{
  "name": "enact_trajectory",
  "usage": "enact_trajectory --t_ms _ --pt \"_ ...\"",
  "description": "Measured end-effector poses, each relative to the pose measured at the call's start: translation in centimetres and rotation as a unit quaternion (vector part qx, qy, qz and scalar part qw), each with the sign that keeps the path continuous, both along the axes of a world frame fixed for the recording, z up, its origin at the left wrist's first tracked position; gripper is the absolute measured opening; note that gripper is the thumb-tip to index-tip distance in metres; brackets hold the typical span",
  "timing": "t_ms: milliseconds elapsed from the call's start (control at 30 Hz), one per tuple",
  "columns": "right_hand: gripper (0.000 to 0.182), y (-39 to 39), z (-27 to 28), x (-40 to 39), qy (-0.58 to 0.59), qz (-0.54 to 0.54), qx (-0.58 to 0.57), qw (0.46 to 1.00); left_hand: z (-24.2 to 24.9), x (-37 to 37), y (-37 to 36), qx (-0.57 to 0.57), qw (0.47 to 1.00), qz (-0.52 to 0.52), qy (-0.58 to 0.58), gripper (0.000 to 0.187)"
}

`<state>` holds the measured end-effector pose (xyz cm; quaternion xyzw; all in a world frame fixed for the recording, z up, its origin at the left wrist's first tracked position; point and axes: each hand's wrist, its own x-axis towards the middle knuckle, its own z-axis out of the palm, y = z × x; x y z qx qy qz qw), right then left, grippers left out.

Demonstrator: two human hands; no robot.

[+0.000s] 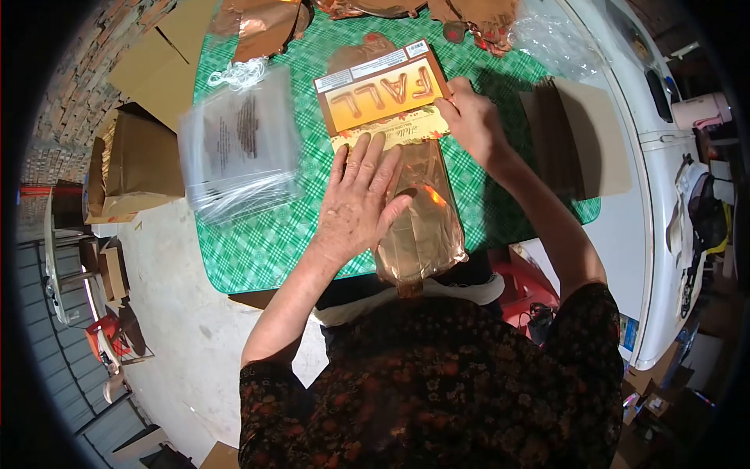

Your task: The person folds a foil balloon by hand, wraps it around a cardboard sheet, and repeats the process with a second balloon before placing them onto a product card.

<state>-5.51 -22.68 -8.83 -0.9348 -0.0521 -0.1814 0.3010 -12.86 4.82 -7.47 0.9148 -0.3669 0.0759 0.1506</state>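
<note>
A folded copper foil balloon [426,223] lies on the green checked tablecloth [262,242], its lower end hanging over the near edge. My left hand [355,199] presses flat on its upper left part, fingers spread. Above it sits a card printed "FALL" [383,94] with a pale yellow strip below. My right hand [473,117] pinches the card's right edge next to the strip.
A stack of clear plastic sleeves [242,148] lies left of the card. More copper foil pieces [266,23] sit at the far edge. Cardboard boxes [133,160] stand at the left, a brown carton [578,137] at the right, beside a white appliance [664,156].
</note>
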Motion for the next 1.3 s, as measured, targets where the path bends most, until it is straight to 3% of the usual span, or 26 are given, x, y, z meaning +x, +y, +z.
enact_trajectory --t_ms 100,200,300,400,500,533,667,1300 --pt "0.040 0.2 0.4 -0.9 -0.078 -0.013 -0.048 0.996 -0.1 0.0 -0.1 -0.002 1.000 0.002 -0.002 0.071" --pt "0.063 -0.5 2.1 -4.1 -0.101 0.079 -0.028 0.991 0.0 0.3 0.0 -0.024 1.000 0.004 0.005 0.067" --pt "0.077 -1.1 3.0 -9.2 -0.020 0.210 -0.037 0.977 0.6 0.7 0.2 -0.056 0.998 0.004 0.022 0.062" --pt "0.080 -0.7 5.8 -14.5 0.071 0.313 -0.095 0.942 1.3 1.6 0.6 -0.075 0.997 0.007 0.026 0.057" --pt "0.075 -0.6 5.3 -16.5 0.086 0.351 -0.109 0.926 1.8 3.1 0.8 -0.077 0.997 -0.004 0.014 0.052" --pt "0.061 -0.3 4.8 -17.1 0.044 0.327 -0.155 0.931 1.9 3.6 0.8 -0.071 0.997 -0.010 0.014 0.052" --pt "0.036 1.1 3.5 -16.9 -0.075 0.304 -0.246 0.917 2.1 5.3 0.3 -0.063 0.997 -0.033 0.005 0.048" --pt "0.026 2.5 1.6 -17.1 -0.101 0.294 -0.219 0.925 -0.3 10.2 0.6 -0.051 0.996 -0.072 -0.015 0.047"
